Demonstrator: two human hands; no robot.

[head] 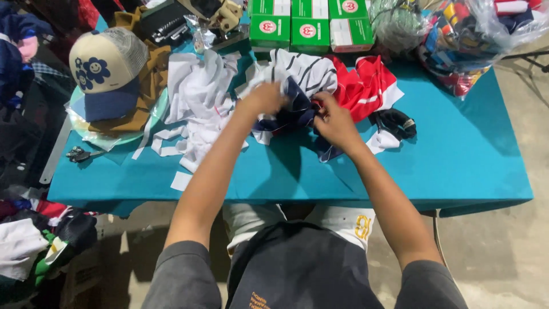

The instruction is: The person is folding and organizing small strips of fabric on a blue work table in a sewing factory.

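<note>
Gripping: navy-and-white striped fabric piece (297, 94) is held by both hands at mid-table.
Left hand (264, 98): closed on the upper bunch of the striped fabric, knuckles up; fingertips are hidden in the cloth.
Right hand (334, 123): closed on the navy edge of the same fabric, fingers pinched in at the fold.
Fabric position: bunched on the teal table (457, 160), between the white scrap pile and the red cloth, touching both.
White scraps (197, 106): loose pile of cut pieces and strips, just left of the left hand; one small white square lies apart near the front edge.
Red-and-white cloth (366, 86): spread right of the striped piece, partly under it.
Black item (394, 123): small dark bundle seen right of the right hand, kind not readable.
Cap (108, 71): beige and navy trucker cap with flower print, set on brown cloth on a pale green tray at far left.
Green boxes (309, 26): three in a row at the back edge.
Clear bags (457, 34): stuffed with mixed coloured textiles, back right corner.
Scissors (77, 153): small, dark, resting at the left edge near the tray.
</note>
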